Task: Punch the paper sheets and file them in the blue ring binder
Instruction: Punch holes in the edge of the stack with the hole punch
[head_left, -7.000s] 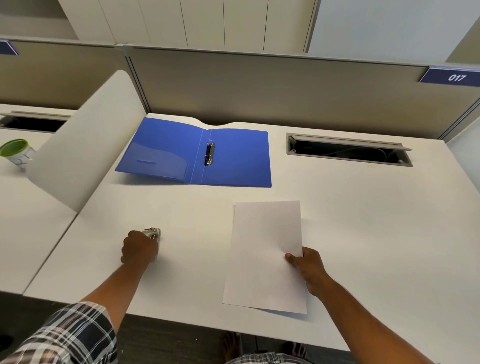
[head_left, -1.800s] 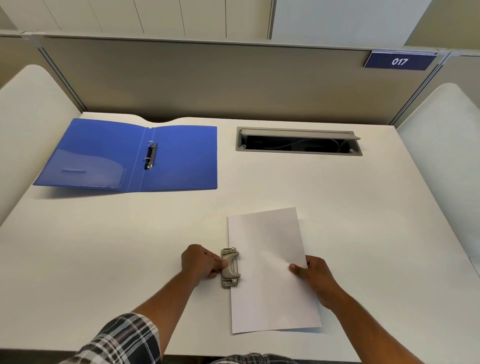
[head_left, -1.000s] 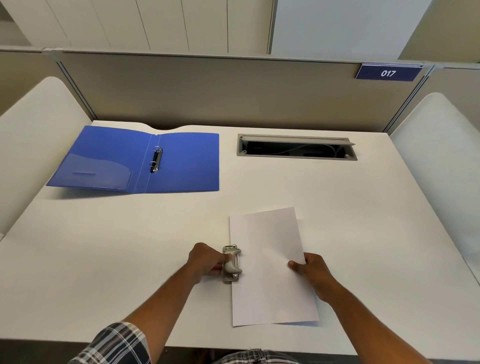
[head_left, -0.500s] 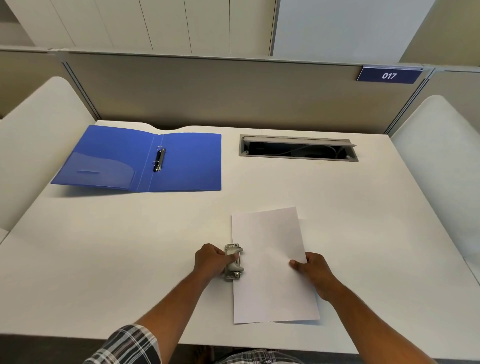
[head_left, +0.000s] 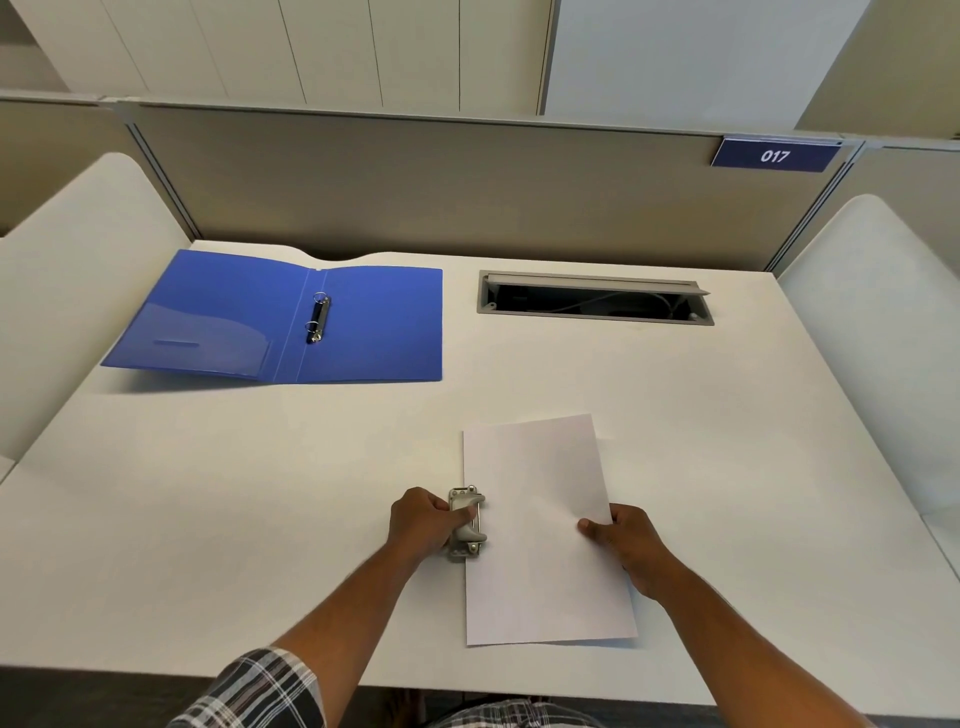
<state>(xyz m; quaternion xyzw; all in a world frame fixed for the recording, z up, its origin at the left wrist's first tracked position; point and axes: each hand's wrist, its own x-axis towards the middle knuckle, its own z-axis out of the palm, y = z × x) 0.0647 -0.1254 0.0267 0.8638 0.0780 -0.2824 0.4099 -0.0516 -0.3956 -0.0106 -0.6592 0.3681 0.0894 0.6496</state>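
1. Left hand (head_left: 423, 522) is gripping the grey hole punch (head_left: 466, 524), fingers closed around its left side, thumb lying on the lever.
2. Hole punch is sitting on the left long edge of the paper sheets (head_left: 545, 530), roughly mid-length; the paper edge is lying inside the punch slot.
3. Right hand (head_left: 626, 545) is pinching the sheets at their right long edge, thumb on top, remaining fingers under or beside the paper, closed on it.
4. Sheets are lying flat on the white surface (head_left: 260, 493), long axis running away from the person, near edge close to the surface's front edge. Cannot tell how many sheets.
5. Blue ring binder (head_left: 363, 322) is lying open, well apart from the paper, toward the far left of the surface. Ring mechanism (head_left: 318, 318) is showing at the spine; cannot tell whether the rings are open.
6. Grey cable tray (head_left: 595, 299) is sitting recessed in the surface at the far edge, just right of the binder, lid tilted up.
7. Plaid sleeve (head_left: 254, 691) is covering the left upper arm.
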